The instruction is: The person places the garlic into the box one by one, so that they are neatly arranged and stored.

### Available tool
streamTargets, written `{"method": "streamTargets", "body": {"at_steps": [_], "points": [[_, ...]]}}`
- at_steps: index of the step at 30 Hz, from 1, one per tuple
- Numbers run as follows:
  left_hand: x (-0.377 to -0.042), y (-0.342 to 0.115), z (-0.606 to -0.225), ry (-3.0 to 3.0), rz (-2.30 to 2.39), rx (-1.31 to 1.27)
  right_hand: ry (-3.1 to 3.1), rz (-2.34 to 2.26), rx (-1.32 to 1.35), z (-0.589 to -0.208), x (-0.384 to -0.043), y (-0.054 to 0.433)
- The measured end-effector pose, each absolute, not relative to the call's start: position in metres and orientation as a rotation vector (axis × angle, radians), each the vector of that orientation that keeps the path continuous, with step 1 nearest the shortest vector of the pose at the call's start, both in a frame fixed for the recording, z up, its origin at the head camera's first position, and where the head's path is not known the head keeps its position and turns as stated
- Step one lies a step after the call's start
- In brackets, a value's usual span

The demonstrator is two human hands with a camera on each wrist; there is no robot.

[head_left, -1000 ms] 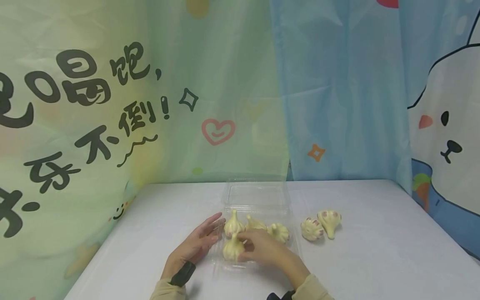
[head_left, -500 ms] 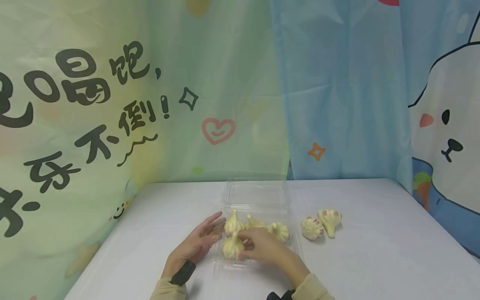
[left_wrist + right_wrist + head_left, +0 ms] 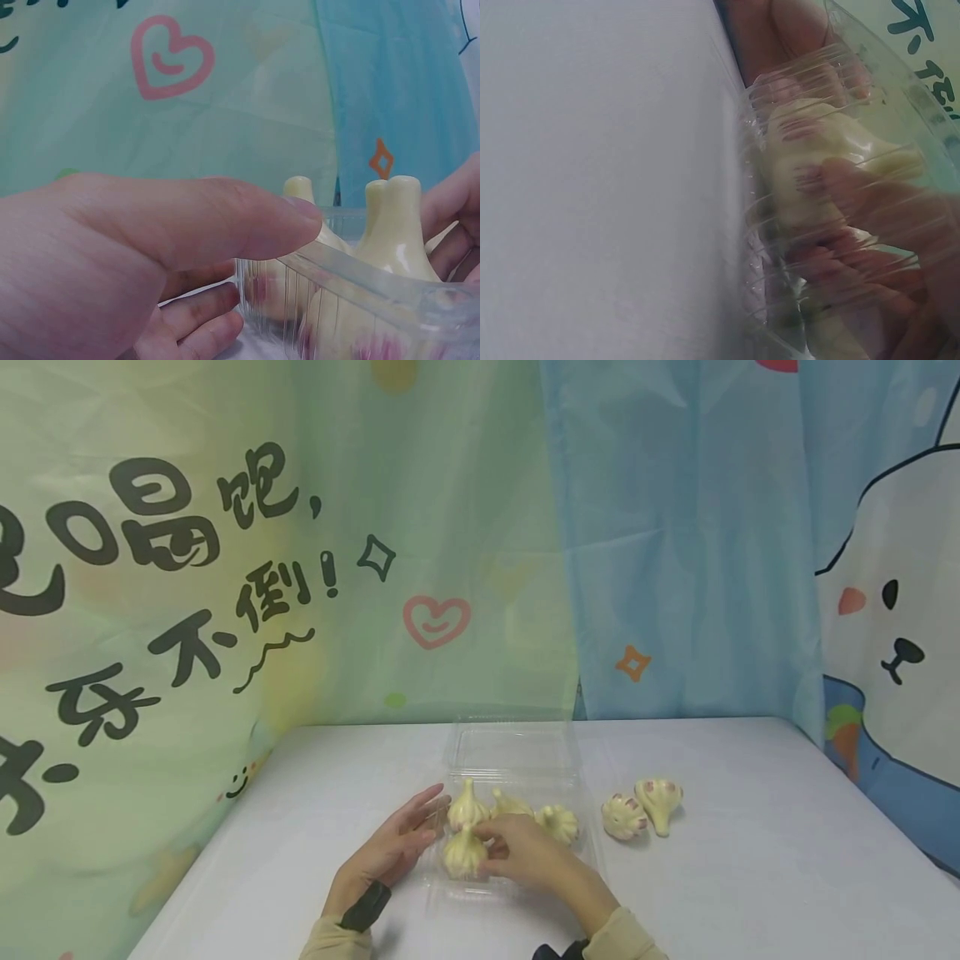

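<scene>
A clear plastic clamshell box [image 3: 517, 888] stands with its lid folded back and several pale garlic bulbs inside. At its front left corner, my right hand [image 3: 534, 853] holds an upright garlic bulb [image 3: 463, 856], the thumb against its side in the right wrist view, seen through the plastic. Behind it stands another garlic bulb [image 3: 468, 806]; one more [image 3: 557, 824] lies to the right, and a further one is partly covered by my right hand. My left hand [image 3: 390, 847] rests at the box's left wall, thumb [image 3: 247, 221] by the rim and fingers outside, nearly straight.
Two loose garlic bulbs, one round side up [image 3: 624, 817] and one neck down [image 3: 660, 804], lie right of the box on the white table [image 3: 750, 860]. The transparent lid [image 3: 514, 750] reaches toward the printed curtain [image 3: 450, 527] behind.
The garlic bulb in my right hand has shifted very slightly left inside the box. My left hand stays in the same place.
</scene>
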State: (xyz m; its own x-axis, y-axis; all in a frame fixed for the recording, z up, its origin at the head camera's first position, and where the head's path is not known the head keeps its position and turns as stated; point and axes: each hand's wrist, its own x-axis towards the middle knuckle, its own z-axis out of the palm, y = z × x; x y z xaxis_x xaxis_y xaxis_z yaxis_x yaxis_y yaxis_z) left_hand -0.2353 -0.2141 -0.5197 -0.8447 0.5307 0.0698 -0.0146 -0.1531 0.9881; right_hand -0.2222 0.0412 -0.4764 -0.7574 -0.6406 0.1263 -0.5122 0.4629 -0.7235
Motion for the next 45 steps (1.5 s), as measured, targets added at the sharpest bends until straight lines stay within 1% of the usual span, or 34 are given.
{"method": "streamTargets", "body": {"at_steps": [15, 26, 32, 38, 45], "points": [[-0.237, -0.214, -0.521, 1.753, 2.060, 0.572, 2.608, -1.112, -1.050, -0.470, -0.221, 0.041], [-0.238, -0.215, -0.523, 1.742, 2.065, 0.578, 2.707, -1.049, -1.116, -0.449, -0.220, 0.047], [-0.238, -0.215, -0.523, 1.740, 2.067, 0.571, 2.659, -1.107, -1.036, -0.423, -0.215, 0.066], [-0.237, -0.215, -0.522, 1.732, 2.069, 0.574, 2.803, -1.083, -1.052, -0.402, -0.214, 0.095], [-0.236, -0.214, -0.520, 1.747, 2.059, 0.560, 3.009, -1.138, -0.958, -0.389, -0.218, 0.137]]}}
